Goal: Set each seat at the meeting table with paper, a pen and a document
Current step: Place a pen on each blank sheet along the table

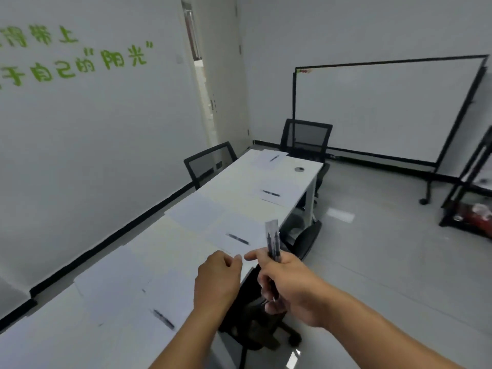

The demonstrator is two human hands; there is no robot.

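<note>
Four pens are already down on the table (306, 179), each lying on its own sheet along the right-hand edge: the nearest pen (163, 319) is below your left forearm, the next pen (237, 239) just ahead of your hands, a third pen (271, 193) further on and a far pen (274, 158) at the end seat.

Your right hand (288, 286) is gripping a small bundle of spare pens (273, 242), fingers wrapped round the lower part, with the tips standing almost straight up. Your left hand (217, 278) is right beside it with the fingers curled in and the thumb and forefinger nearly meeting. It doesn't look like it's holding anything, though it's blurry there.

What matters for the next move, I'd say: the bare sheet (197, 213) with no pen on it lies ahead and to the left of both hands, on the wall side of the table, so your left hand is the nearer one. The bundle's long axis is vertical while the laid pens lie flat, so a pen has to come out and tip over.

Readable writing: green Chinese lettering (80, 54) on the left wall, partly cut off, ending in “阳光”. The pens have no label I can make out. The whiteboard (386, 107) looks blank.
</note>
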